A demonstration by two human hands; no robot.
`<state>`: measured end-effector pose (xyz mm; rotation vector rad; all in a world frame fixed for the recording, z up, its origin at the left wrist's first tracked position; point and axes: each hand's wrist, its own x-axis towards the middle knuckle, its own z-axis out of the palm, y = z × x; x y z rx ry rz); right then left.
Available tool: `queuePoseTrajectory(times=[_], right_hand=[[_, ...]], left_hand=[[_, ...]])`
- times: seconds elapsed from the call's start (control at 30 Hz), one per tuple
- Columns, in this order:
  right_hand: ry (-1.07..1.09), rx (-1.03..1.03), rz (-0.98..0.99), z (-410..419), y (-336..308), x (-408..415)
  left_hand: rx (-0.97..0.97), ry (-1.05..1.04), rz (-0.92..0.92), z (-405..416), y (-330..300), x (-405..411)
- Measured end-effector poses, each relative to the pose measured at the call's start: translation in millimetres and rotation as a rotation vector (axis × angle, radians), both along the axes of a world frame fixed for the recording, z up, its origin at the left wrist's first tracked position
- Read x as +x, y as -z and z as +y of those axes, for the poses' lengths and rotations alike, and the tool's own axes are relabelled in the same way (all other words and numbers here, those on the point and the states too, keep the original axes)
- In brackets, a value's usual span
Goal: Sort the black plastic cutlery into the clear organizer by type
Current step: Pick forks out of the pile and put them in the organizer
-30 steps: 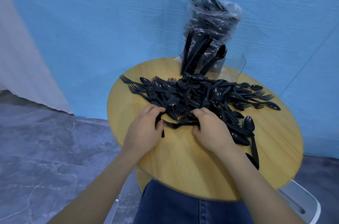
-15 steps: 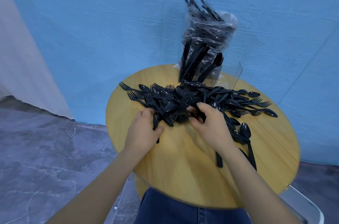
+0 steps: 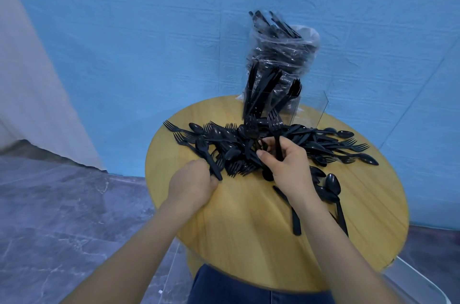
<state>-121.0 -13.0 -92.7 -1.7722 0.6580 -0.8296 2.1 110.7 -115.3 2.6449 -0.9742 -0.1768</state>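
Right hand [image 3: 286, 167] pinches a black fork [image 3: 275, 134] by its handle, tines up, lifted clear above the pile. Left hand [image 3: 193, 185] has its fingers curled around the handles of a few black pieces [image 3: 214, 167] at the pile's near-left edge; their heads point away from the person, exact types hard to tell.

Loose cutlery pile [image 3: 249, 147] spreads across the far half of the round wooden table [image 3: 249, 241]: forks and spoons mixed and overlapping, running from a fork [image 3: 174, 128] at the far left to a spoon [image 3: 368, 159] at the right. A few spoons [image 3: 332, 183] lie apart on the near-right side, one partly hidden under the right forearm.

Clear organizer [image 3: 308, 109] stands at the table's far edge, just behind the pile. Its left compartment holds upright black cutlery [image 3: 263, 89]; the right compartment looks see-through, contents not discernible. A clear plastic bag [image 3: 283, 52] stuffed with more black cutlery sits on top of, or just behind, the organizer; cannot tell which.

Blue wall [image 3: 149, 30] behind the table, grey marbled floor [image 3: 62, 204] at left, pale curtain [image 3: 32, 79] at far left. Blue trousers [image 3: 236, 288] show below the table's near rim.
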Motion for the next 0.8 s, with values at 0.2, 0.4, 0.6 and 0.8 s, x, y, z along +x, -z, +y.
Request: queuePoseTrajectory(times=[0.2,0.4,0.6,0.8], right_hand=[[0.011,0.006,-0.012,-2,1,-3],[0.001,-0.004,-0.036,-4,2,-8],[0.006,0.018,-0.040,-4,2,-8],[0.043,0.061,-0.053,-6,2,-8]], left_hand=[[0.017,0.046,-0.027,1,-2,-11],[-0.084,0.047,0.074,3,-11,-17],[-0.206,0.124,0.279,6,-25,-23],[-0.373,0.186,0.484,4,-34,-32]])
